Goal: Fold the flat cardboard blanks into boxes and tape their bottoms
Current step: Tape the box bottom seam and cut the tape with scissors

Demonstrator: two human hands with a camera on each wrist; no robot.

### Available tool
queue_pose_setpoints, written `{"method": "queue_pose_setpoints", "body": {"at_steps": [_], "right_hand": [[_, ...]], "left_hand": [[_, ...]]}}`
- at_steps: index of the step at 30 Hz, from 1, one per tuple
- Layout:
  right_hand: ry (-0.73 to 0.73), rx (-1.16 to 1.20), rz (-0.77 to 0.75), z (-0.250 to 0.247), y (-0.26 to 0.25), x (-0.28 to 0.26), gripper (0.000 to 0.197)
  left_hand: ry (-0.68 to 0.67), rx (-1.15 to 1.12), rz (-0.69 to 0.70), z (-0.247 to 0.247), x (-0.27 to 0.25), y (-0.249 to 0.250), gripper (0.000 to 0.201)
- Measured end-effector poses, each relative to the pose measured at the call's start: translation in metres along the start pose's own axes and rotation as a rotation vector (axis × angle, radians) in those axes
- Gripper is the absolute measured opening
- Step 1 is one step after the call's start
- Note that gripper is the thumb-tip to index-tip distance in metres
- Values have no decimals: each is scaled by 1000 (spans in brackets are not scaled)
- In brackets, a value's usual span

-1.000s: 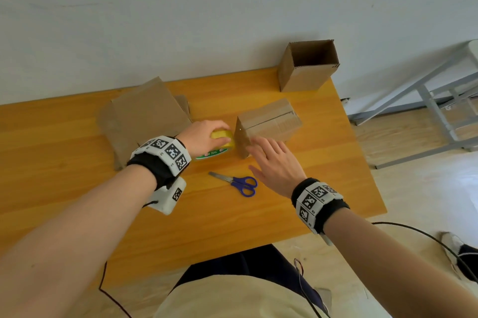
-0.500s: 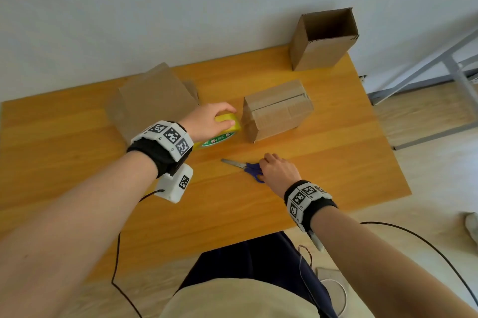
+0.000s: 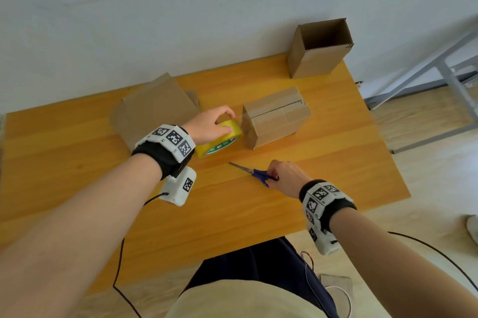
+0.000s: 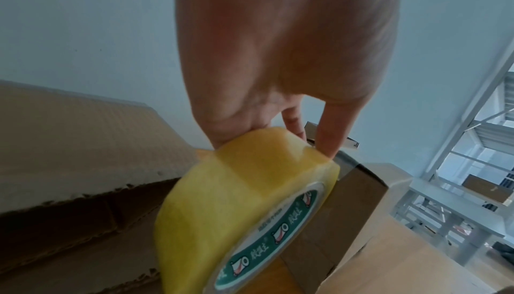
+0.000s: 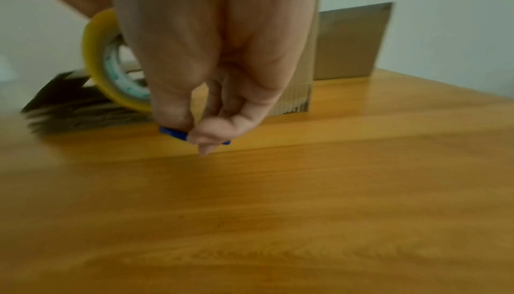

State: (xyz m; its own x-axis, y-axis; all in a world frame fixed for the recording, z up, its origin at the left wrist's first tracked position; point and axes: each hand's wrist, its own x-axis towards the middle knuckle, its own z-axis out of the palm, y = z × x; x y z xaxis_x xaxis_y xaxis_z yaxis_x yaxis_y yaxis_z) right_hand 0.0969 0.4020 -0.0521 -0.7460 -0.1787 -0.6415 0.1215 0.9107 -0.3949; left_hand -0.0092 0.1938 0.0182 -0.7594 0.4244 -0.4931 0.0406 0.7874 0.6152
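Observation:
A folded cardboard box (image 3: 275, 117) lies on its side mid-table, tape along its seam. My left hand (image 3: 210, 125) grips a yellow tape roll (image 3: 219, 140) that stands on edge against the box's left end (image 4: 331, 215); in the left wrist view my fingers curl over the tape roll (image 4: 244, 206). My right hand (image 3: 284, 175) pinches the blue handles of the scissors (image 3: 254, 172), which lie on the table with blades pointing left. In the right wrist view my fingertips (image 5: 207, 139) close on the scissors' blue handle (image 5: 172, 132). Flat cardboard blanks (image 3: 155, 108) lie behind my left hand.
An upright open-topped box (image 3: 316, 56) stands at the table's far right corner by the wall. The wooden table's (image 3: 323, 183) right and near edges are close to my right arm. A grey metal frame (image 3: 445, 69) stands on the floor to the right.
My right hand left the box, dropped to the scissors and took hold of their handles. My left hand stayed on the tape roll against the box.

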Motion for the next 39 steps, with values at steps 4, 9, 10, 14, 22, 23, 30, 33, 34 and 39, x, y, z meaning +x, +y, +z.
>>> {"method": "queue_pose_setpoints", "body": {"at_steps": [4,9,10,14,22,23,30,33,34,39], "right_hand": [[-59,460,29,-10,10,-16,18],[-147,833,94,-18,9,-30,33],[-164,878,102,-19,8,-31,32],[-148,1010,68,-25,2,-33,34],[-110,1002,30,-34,-15,-26,39],[-97,995,30,-35,-16,-25,39],[-46,977,10,-39,-23,-23,34],[-25,970,9,-40,-26,-22,33],[-17,967,10,-41,-26,-22,33],[1,962,10,-42,-25,-23,33]], "left_hand": [[-22,-12,-18,-1,0,5,32],[-22,4,-12,-2,3,6,33],[-19,14,-6,-2,3,6,33],[7,35,-1,-1,5,6,35],[33,49,8,-3,4,2,33],[33,51,10,-4,4,2,33],[37,54,8,-3,5,2,32],[46,51,5,-4,6,1,31],[47,51,3,-4,7,1,31],[48,45,4,-4,10,-1,31]]}}
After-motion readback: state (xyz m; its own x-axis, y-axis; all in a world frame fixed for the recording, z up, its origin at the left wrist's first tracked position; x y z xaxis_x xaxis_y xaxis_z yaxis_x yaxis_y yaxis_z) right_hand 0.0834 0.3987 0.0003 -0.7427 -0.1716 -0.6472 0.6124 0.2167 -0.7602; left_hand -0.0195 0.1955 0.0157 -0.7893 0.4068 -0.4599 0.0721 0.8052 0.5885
